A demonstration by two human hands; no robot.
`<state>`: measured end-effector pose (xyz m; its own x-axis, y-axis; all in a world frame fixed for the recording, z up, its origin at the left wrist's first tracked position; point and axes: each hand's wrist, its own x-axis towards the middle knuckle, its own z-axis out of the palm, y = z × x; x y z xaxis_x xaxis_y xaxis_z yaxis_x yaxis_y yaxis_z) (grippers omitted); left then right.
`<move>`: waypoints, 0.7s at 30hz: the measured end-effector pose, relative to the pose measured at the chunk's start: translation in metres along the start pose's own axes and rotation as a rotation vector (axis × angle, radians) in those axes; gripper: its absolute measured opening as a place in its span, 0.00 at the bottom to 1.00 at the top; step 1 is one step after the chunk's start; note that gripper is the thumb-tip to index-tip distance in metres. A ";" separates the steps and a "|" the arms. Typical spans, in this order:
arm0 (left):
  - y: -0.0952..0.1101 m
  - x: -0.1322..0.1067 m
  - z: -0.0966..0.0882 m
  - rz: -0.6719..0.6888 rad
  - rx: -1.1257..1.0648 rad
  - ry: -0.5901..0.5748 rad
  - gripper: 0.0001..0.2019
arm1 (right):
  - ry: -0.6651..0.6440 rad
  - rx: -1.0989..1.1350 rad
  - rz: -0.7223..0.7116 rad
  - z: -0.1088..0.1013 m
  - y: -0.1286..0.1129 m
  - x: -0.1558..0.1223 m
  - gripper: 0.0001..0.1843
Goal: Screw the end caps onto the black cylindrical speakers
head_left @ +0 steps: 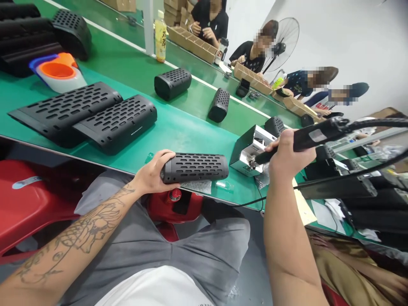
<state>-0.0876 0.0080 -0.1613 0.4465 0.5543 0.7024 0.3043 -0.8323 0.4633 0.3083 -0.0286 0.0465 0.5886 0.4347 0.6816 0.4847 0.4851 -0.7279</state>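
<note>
My left hand is wrapped around one end of a black perforated housing, held at the front edge of the green bench with its slotted face up. My right hand grips a black electric screwdriver with a cable at its rear. Its tip points down into a small silver metal box, which looks like a screw feeder; whether a screw is on the tip I cannot make out. Two more black housings, a larger one and a lettered one, lie side by side at the left.
A white and orange tape dispenser stands behind the housings at the left. More housings rest on the green belt, near a yellow bottle. Several people work across the line. A red stool is at the left.
</note>
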 end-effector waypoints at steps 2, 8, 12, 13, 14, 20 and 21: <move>-0.001 -0.001 0.001 -0.004 0.000 0.009 0.64 | 0.098 -0.105 0.008 -0.016 0.032 0.021 0.29; -0.004 -0.003 0.003 0.004 0.006 0.008 0.63 | 0.063 -0.015 0.052 -0.036 0.058 0.011 0.23; -0.006 -0.001 0.004 0.018 -0.031 0.021 0.61 | 0.008 0.067 0.064 -0.028 0.016 -0.010 0.20; -0.006 0.000 0.005 0.020 -0.041 0.020 0.61 | -0.001 0.117 0.063 -0.023 0.001 -0.016 0.20; -0.006 0.000 0.004 0.016 -0.047 0.016 0.61 | -0.019 0.181 0.059 -0.016 -0.014 -0.024 0.20; -0.003 0.002 0.005 -0.036 -0.077 -0.027 0.61 | -0.438 0.545 0.136 0.055 -0.087 -0.093 0.31; -0.003 0.002 0.005 -0.032 -0.089 -0.025 0.61 | -0.487 0.568 0.134 0.069 -0.092 -0.105 0.32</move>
<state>-0.0829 0.0119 -0.1639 0.4585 0.5799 0.6734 0.2431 -0.8107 0.5326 0.1576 -0.0668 0.0476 0.2024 0.7392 0.6424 -0.0560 0.6636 -0.7460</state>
